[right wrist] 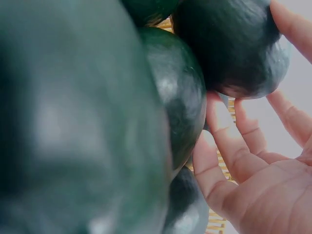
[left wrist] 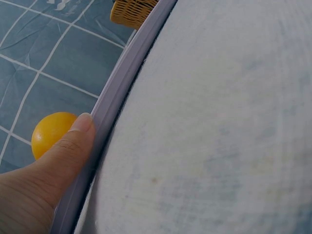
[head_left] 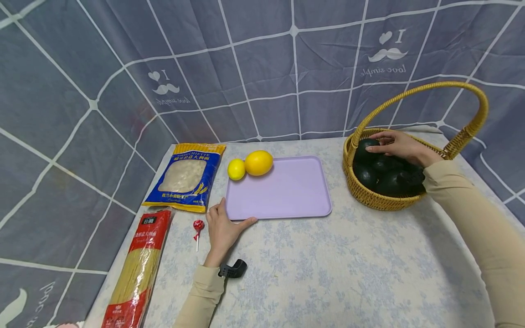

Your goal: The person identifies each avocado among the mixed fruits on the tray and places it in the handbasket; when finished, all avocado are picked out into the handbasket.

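Observation:
My right hand [head_left: 395,145] reaches into a wicker basket [head_left: 375,199] and grips a dark green avocado [head_left: 365,150] at its left side. In the right wrist view, thumb and fingers lie around that avocado [right wrist: 234,48], while more avocados [right wrist: 178,87] crowd beside it. My left hand [head_left: 224,230] rests at the near left corner of a lilac tray [head_left: 283,191], fingers spread. Its thumb [left wrist: 68,151] presses on the tray's rim in the left wrist view. A small yellow fruit [head_left: 236,169] and a larger orange-yellow oval fruit [head_left: 259,163] sit at the tray's far left.
Left of the tray lie a blue and yellow pasta bag [head_left: 184,177], a red-wrapped lollipop [head_left: 198,225] and a long spaghetti pack [head_left: 139,269]. The basket's tall handle [head_left: 434,85] arches above my right hand. A grey checked curtain [head_left: 270,68] hangs behind the cloth-covered table [head_left: 328,269].

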`<action>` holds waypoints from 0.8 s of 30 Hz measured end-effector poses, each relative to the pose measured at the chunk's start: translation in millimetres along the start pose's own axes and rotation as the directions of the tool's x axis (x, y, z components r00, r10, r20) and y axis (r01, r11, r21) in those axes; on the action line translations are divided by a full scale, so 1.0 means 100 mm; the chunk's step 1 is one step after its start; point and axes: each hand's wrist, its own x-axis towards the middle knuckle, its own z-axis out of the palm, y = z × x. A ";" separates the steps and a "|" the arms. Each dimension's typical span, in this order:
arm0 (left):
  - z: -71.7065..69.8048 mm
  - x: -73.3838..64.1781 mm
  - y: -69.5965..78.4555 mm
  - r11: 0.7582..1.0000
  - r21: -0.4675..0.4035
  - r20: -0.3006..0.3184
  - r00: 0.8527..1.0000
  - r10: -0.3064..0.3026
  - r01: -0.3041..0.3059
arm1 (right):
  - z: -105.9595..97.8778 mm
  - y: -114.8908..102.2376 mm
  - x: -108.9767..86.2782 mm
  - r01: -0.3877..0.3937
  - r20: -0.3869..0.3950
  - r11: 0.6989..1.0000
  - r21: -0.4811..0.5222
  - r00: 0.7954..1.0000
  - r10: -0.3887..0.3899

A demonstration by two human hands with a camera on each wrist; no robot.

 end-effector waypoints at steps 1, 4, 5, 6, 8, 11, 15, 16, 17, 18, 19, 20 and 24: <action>0.00 0.00 0.00 1.000 -0.001 -0.001 1.000 0.001 -0.001 | 0.00 0.01 0.00 -0.003 -0.003 1.000 -0.002 1.000 0.003; 0.00 0.00 0.00 1.000 -0.003 -0.003 1.000 0.003 -0.003 | 0.00 0.03 0.01 -0.004 -0.007 1.000 -0.003 1.000 0.004; 0.00 -0.01 0.00 1.000 -0.004 -0.005 1.000 0.004 -0.004 | 0.01 0.03 0.00 -0.003 -0.008 1.000 -0.004 1.000 0.003; 0.00 -0.01 0.00 1.000 -0.004 -0.005 1.000 0.004 -0.004 | 0.01 0.04 0.00 -0.002 -0.010 1.000 -0.006 1.000 0.002; 0.00 -0.01 0.00 1.000 -0.004 -0.006 1.000 0.004 -0.004 | 0.01 0.05 0.00 0.002 -0.011 1.000 -0.008 1.000 -0.002; 0.00 -0.01 0.00 1.000 -0.007 -0.003 1.000 0.001 -0.001 | 0.00 0.05 -0.01 0.004 -0.010 1.000 -0.010 1.000 -0.004; 0.01 0.00 -0.01 1.000 -0.004 0.000 1.000 0.000 0.000 | 0.00 0.04 -0.03 0.004 -0.002 1.000 0.003 1.000 -0.004; 0.01 0.00 -0.02 1.000 -0.001 0.000 1.000 0.001 -0.001 | 0.00 0.04 -0.04 0.005 -0.002 1.000 0.005 1.000 -0.005; 0.01 0.00 -0.02 1.000 -0.002 0.001 1.000 0.001 -0.001 | 0.00 0.03 -0.04 0.007 0.000 1.000 0.008 1.000 -0.007; 0.01 0.00 -0.02 1.000 0.000 0.001 1.000 0.001 -0.001 | -0.01 0.02 -0.05 0.007 0.000 1.000 0.006 1.000 -0.007; 0.01 0.00 -0.02 1.000 0.002 0.002 1.000 0.000 0.000 | -0.01 0.02 -0.06 0.007 0.002 1.000 0.005 1.000 -0.007; 0.01 0.00 -0.02 1.000 0.003 0.002 1.000 -0.001 0.001 | -0.01 0.01 -0.07 0.009 0.003 1.000 0.005 1.000 -0.009; 0.01 0.00 -0.02 1.000 0.007 0.005 1.000 -0.005 0.004 | -0.03 0.00 -0.12 0.015 0.010 1.000 -0.001 1.000 -0.015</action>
